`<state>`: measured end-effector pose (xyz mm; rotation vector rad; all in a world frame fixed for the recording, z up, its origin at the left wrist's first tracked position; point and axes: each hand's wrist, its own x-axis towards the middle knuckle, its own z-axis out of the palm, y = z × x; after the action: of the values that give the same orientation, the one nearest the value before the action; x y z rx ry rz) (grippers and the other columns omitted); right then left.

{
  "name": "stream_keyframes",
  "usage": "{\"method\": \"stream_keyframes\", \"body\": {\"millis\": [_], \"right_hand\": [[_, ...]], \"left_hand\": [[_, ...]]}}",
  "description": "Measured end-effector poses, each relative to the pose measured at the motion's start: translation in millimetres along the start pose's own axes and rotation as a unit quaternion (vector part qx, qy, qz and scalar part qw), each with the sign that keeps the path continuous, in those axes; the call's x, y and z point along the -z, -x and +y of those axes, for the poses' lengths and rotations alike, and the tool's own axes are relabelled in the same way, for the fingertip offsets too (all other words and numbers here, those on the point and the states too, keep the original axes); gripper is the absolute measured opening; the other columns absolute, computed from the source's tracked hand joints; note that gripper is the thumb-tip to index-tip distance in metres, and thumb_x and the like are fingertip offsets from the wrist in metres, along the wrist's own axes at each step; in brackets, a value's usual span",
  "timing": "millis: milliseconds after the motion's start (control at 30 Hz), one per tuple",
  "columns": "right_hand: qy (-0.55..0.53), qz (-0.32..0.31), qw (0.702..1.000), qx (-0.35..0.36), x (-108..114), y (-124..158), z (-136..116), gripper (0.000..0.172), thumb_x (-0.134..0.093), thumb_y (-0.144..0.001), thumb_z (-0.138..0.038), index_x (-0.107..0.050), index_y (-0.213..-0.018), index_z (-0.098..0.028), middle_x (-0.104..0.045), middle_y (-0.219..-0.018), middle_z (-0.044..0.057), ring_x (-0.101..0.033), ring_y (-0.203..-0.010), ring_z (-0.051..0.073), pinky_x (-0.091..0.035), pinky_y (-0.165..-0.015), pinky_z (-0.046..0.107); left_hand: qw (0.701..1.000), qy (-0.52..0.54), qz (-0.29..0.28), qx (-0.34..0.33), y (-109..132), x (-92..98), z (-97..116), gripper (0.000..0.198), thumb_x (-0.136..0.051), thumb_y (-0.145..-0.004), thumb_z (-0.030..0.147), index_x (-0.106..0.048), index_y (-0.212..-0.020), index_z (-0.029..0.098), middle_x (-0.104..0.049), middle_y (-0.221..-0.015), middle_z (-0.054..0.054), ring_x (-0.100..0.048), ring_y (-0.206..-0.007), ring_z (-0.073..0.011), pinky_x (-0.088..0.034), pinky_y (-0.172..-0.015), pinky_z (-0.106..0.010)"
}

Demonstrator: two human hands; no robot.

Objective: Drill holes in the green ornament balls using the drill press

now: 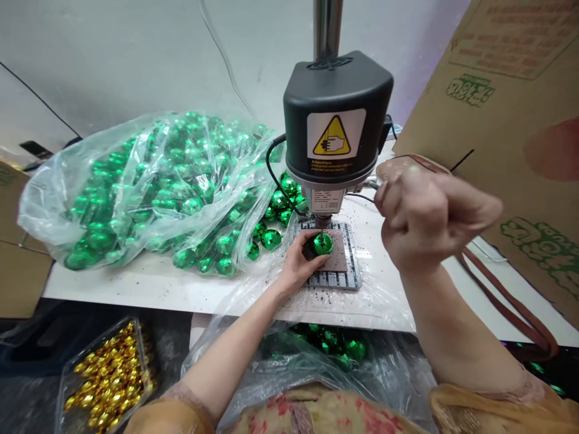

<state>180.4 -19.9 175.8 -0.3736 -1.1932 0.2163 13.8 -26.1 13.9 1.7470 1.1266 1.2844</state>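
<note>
My left hand [299,260] pinches a shiny green faceted ball [324,244] between thumb and fingers. The ball rests on a brownish square pad [340,258] over the slotted metal base [355,278] of a small drill press [337,135]. Directly above, the drill's chuck [322,220] points down, its bit meeting the top of the ball. To the right of the drill head, my right hand [418,214] is closed in a fist around the press lever; only a short metal piece shows beside the fingers, the rest is hidden.
A clear plastic bag [131,181] full of green balls lies left, with loose balls [271,239] spilling toward the press. Cardboard boxes [511,138] flank the right. Below the table edge are more green balls [355,346] in plastic and a tub of gold balls [108,380]. Dark shavings dot the base.
</note>
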Motion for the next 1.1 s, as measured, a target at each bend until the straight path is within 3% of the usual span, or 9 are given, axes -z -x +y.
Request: {"method": "stream_keyframes", "body": {"millis": [167, 333, 400, 533, 633, 733, 867, 1000, 1100], "right_hand": [[-0.012, -0.025, 0.997, -0.076, -11, -32, -10, 0.046, -0.062, -0.092, -0.017, -0.041, -0.051, -0.021, -0.033, -0.044, -0.007, -0.031, -0.040, 0.007, -0.022, -0.042, 0.031], [-0.019, -0.023, 0.997, -0.068, -11, -31, -10, 0.047, -0.062, -0.093, -0.019, -0.041, -0.051, -0.020, -0.033, -0.044, -0.007, -0.033, -0.041, 0.006, -0.025, -0.043, 0.031], [-0.013, -0.016, 0.997, -0.071, -11, -30, -10, 0.047, -0.061, -0.093, -0.019, -0.041, -0.051, -0.019, -0.033, -0.045, -0.007, -0.034, -0.041, 0.005, -0.026, -0.045, 0.029], [-0.033, -0.008, 0.998, -0.061, -11, -31, -8, 0.045, -0.063, -0.091, -0.017, -0.042, -0.051, -0.021, -0.034, -0.044, -0.007, -0.034, -0.039, 0.006, -0.024, -0.041, 0.030], [-0.040, -0.008, 0.998, -0.055, -10, -32, -5, 0.044, -0.065, -0.090, -0.018, -0.045, -0.051, -0.021, -0.036, -0.044, -0.007, -0.034, -0.038, 0.007, -0.023, -0.040, 0.031], [-0.027, -0.005, 0.998, -0.051, -9, -31, -3, 0.045, -0.065, -0.091, -0.020, -0.044, -0.051, -0.021, -0.034, -0.044, -0.007, -0.035, -0.038, 0.007, -0.025, -0.040, 0.031], [-0.039, -0.010, 0.999, -0.034, -10, -30, -2, 0.046, -0.065, -0.091, -0.019, -0.043, -0.051, -0.021, -0.032, -0.043, -0.007, -0.034, -0.038, 0.008, -0.026, -0.041, 0.032], [-0.050, -0.004, 0.998, -0.026, -10, -30, 0, 0.046, -0.066, -0.092, -0.022, -0.044, -0.052, -0.020, -0.032, -0.045, -0.006, -0.035, -0.038, 0.007, -0.027, -0.041, 0.030], [-0.043, -0.016, 0.999, -0.026, -8, -29, 1, 0.048, -0.069, -0.092, -0.027, -0.046, -0.050, -0.020, -0.031, -0.045, -0.006, -0.036, -0.039, 0.008, -0.027, -0.041, 0.031]], "left_hand": [[0.991, -0.106, 0.047, -0.066, 22, -0.3, 15, 0.039, -0.083, -0.081, 0.033, -0.062, -0.112, 0.021, -0.070, -0.109, -0.009, -0.069, -0.104, -0.0264, -0.056, -0.090, -0.042], [0.957, -0.157, -0.027, -0.244, 62, 9.6, 38, 0.047, -0.071, -0.089, 0.057, -0.061, -0.116, 0.021, -0.069, -0.116, -0.013, -0.067, -0.114, -0.0299, -0.055, -0.096, -0.048], [0.948, -0.177, 0.033, -0.261, 64, 19.7, 41, 0.037, -0.063, -0.096, 0.049, -0.059, -0.121, 0.022, -0.068, -0.119, -0.012, -0.066, -0.114, -0.0287, -0.055, -0.097, -0.048], [0.919, -0.311, 0.184, -0.160, 35, 51.1, 24, 0.024, -0.055, -0.098, 0.015, -0.063, -0.119, 0.025, -0.067, -0.115, -0.011, -0.064, -0.111, -0.0274, -0.051, -0.098, -0.046], [0.919, -0.375, 0.115, -0.039, 8, 74.4, 3, 0.030, -0.064, -0.089, 0.014, -0.067, -0.117, 0.024, -0.065, -0.113, -0.011, -0.063, -0.104, -0.0299, -0.052, -0.094, -0.046], [0.936, -0.349, 0.043, -0.007, -6, 85.2, -6, 0.035, -0.067, -0.084, 0.012, -0.067, -0.117, 0.024, -0.063, -0.108, -0.008, -0.063, -0.093, -0.0253, -0.054, -0.087, -0.040], [0.953, -0.293, 0.059, -0.046, -7, 83.4, 0, 0.043, -0.071, -0.083, 0.016, -0.063, -0.124, 0.024, -0.063, -0.113, -0.007, -0.063, -0.103, -0.0245, -0.053, -0.093, -0.038], [0.964, -0.267, -0.011, 0.007, -7, 82.5, -3, 0.028, -0.067, -0.090, 0.022, -0.068, -0.118, 0.023, -0.067, -0.114, -0.007, -0.063, -0.108, -0.0250, -0.051, -0.097, -0.040], [0.978, -0.202, 0.039, 0.038, -8, 82.0, -4, 0.024, -0.071, -0.090, 0.031, -0.068, -0.112, 0.021, -0.071, -0.109, -0.007, -0.066, -0.101, -0.0224, -0.052, -0.091, -0.036]]}}
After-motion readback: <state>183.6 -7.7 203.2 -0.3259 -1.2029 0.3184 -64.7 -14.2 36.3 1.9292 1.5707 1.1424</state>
